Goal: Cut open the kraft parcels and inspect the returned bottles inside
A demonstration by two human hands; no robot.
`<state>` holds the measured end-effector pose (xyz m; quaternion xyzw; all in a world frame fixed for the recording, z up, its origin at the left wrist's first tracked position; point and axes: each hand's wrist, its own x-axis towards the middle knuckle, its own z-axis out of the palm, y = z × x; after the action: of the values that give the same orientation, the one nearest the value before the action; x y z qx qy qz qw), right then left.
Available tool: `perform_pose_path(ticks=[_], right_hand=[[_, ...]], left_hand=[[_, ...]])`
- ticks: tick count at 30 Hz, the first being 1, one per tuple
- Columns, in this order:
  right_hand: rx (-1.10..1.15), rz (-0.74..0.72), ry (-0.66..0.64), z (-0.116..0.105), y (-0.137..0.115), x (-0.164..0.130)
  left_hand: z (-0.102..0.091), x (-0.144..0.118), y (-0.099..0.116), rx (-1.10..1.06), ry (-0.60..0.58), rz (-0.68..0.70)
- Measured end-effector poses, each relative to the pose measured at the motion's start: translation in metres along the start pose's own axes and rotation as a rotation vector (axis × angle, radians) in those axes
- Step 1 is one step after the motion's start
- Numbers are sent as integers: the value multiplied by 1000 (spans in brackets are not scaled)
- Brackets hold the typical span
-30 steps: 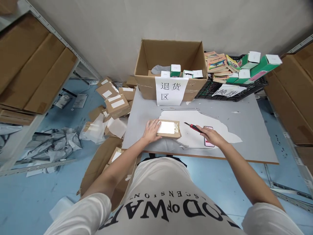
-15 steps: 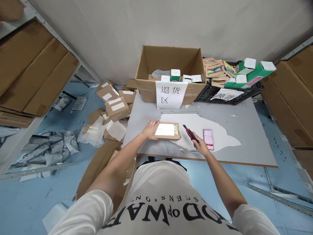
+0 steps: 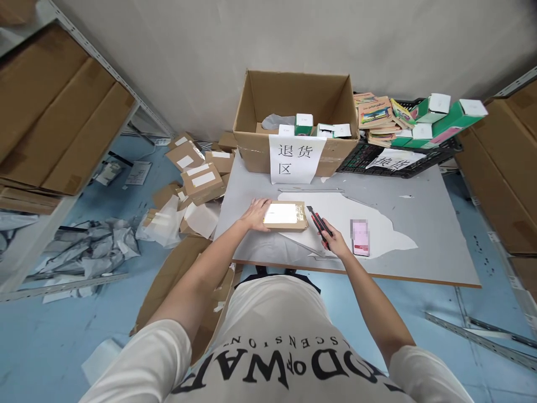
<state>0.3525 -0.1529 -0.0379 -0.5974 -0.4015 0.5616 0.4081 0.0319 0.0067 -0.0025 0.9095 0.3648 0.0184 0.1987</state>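
A small cardboard box [image 3: 286, 226] with a white label and clear tape at its right end lies flat on the grey table. My left hand [image 3: 257, 214] grips the left end of this box. In my right hand [image 3: 334, 239] is a red and black utility knife [image 3: 319, 224], its dark tip angled up and left. The knife's tip is close to the taped right end of the box; whether they touch I cannot tell. A phone [image 3: 360, 238] with a pink screen lies to the right of my right hand, on a white sheet [image 3: 386, 229].
At the table's back stands a large open carton [image 3: 255, 154] with a paper sign, holding several small boxes. Beside it a black crate [image 3: 356, 159] holds booklets and green-and-white boxes. Used cardboard boxes [image 3: 204, 184] pile up left of the table [image 3: 436, 224]. Shelves with big cartons flank both sides.
My right hand has brought the knife left, closer to the taped end of the box. The box and my left hand have shifted slightly left and away from me. The view has moved a little.
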Motion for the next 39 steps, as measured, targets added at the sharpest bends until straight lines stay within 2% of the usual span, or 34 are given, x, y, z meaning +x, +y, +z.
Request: perform_pose_path(ticks=[10,21,30,39], right_hand=[[62,27,-20,11,-8,3],[72,55,-63,-5,-20,21],[31,89,-157,-16,-20,16],[-15,146,-215,-22,-31,10]], left_hand=[[1,-1,-2,-15,5,4],[-2,2,-3,-5,-13,2],[-1,3,0,22,5,2],[1,2,0,47,-6,-20]])
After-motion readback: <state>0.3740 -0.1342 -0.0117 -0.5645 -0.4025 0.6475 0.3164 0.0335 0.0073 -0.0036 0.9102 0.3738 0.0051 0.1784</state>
